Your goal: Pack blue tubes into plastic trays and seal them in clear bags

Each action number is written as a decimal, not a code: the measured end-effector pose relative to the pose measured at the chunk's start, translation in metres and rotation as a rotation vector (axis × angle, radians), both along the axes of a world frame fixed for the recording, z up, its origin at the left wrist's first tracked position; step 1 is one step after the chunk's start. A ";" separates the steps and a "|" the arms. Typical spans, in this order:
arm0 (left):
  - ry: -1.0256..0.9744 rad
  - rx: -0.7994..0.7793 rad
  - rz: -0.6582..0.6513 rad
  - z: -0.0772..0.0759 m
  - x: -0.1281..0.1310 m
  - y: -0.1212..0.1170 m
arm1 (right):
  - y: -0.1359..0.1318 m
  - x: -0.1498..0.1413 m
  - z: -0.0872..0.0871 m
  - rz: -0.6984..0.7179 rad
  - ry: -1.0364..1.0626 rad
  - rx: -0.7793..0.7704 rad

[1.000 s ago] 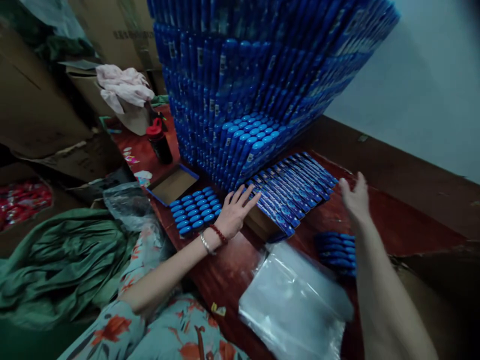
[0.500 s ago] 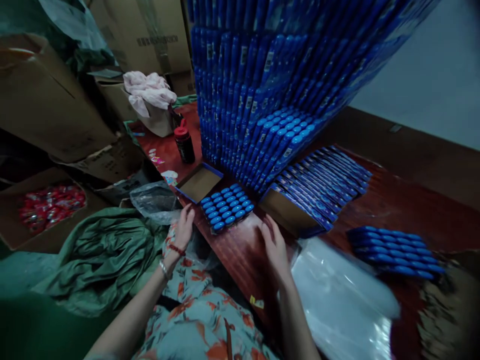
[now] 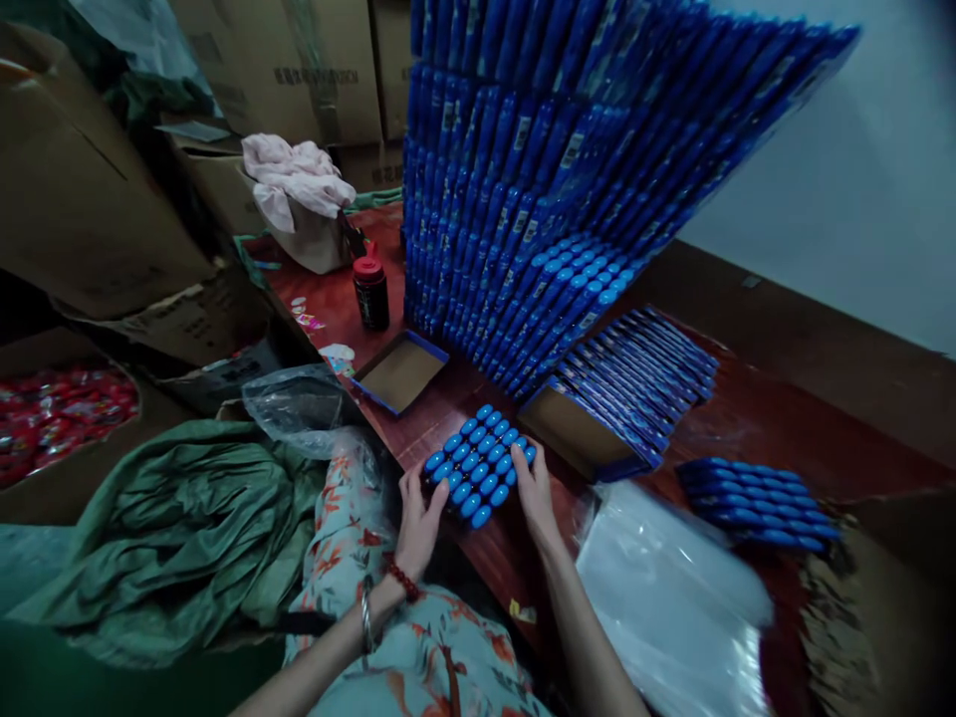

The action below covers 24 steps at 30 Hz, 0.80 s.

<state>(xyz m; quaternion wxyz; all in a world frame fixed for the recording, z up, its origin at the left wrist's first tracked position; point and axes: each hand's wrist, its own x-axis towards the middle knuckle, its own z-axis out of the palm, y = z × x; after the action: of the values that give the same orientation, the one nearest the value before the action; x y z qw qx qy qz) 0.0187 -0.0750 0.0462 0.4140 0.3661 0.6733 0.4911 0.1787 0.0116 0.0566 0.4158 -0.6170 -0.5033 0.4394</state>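
A small box packed with several blue-capped items point(image 3: 479, 464) is at the near edge of the reddish-brown table point(image 3: 754, 423). My left hand point(image 3: 416, 520) grips its left side and my right hand point(image 3: 534, 485) grips its right side. Behind it lies an empty blue-edged lid point(image 3: 400, 371) and an open tray with rows of blue packs point(image 3: 624, 383). A tall stack of blue boxes point(image 3: 553, 169) rises at the back.
A pile of clear plastic bags point(image 3: 668, 597) lies at the right front, with a loose bundle of blue packs point(image 3: 758, 490) beyond it. A dark bottle with a red cap point(image 3: 371, 289) stands at the left back. Cardboard cartons point(image 3: 82, 189) and green cloth point(image 3: 171, 518) fill the left.
Both hands came in from the stack and the table edge and closed on the box of blue-capped items, which now sits closer to me and turned.
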 end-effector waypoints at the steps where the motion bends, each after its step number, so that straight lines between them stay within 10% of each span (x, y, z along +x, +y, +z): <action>1: 0.037 0.007 -0.006 0.001 0.001 0.001 | -0.003 -0.002 -0.001 -0.019 0.013 0.008; 11: 0.642 0.152 0.012 0.043 -0.089 0.084 | 0.052 -0.026 -0.007 -0.134 0.119 0.060; 14: 0.673 0.115 -0.173 0.055 -0.102 0.093 | 0.060 -0.019 -0.005 -0.115 0.139 0.075; 19: 0.188 -0.168 -0.331 0.040 -0.066 0.057 | 0.068 -0.012 0.004 -0.004 0.134 0.050; 24: -0.305 -0.084 -0.115 0.016 -0.019 0.028 | 0.052 -0.023 0.004 -0.104 0.102 0.135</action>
<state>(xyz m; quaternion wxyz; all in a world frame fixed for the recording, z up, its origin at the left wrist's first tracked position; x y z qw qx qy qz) -0.0007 -0.0472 0.0620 0.5540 0.3076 0.6004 0.4878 0.1554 0.0633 0.0608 0.5038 -0.5898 -0.4772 0.4130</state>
